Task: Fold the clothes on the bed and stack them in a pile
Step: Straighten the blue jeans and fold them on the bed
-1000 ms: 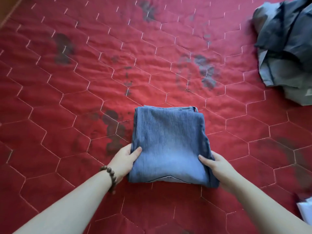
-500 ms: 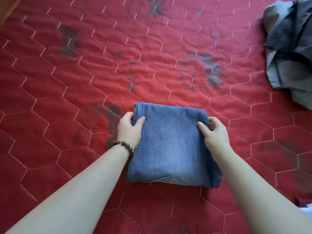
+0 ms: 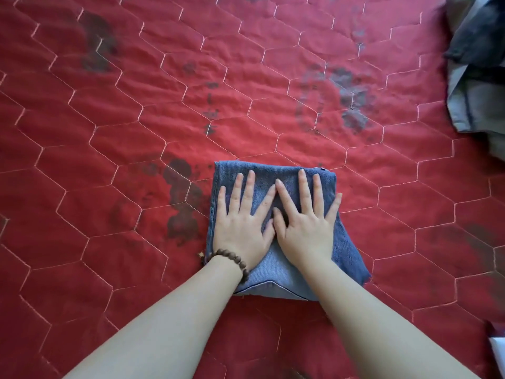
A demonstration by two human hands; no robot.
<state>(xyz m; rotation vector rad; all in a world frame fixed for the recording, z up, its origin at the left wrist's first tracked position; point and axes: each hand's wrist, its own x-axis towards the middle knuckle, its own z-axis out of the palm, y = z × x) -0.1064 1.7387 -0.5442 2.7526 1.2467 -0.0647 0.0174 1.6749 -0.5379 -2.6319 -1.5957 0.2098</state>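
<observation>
Red quilted bed [image 3: 114, 165], stitched in pale hexagons, blotched with dark faded marks. Lying directly on it, near the front edge and about midway across: folded blue denim garment [image 3: 347, 242], squared into a compact block, flat. At the far right corner: crumpled grey and dark clothes [image 3: 478, 86], unfolded, running out of view, well apart from the denim. At the near right edge: a sliver of something white [image 3: 498, 354], too little showing to identify.
</observation>
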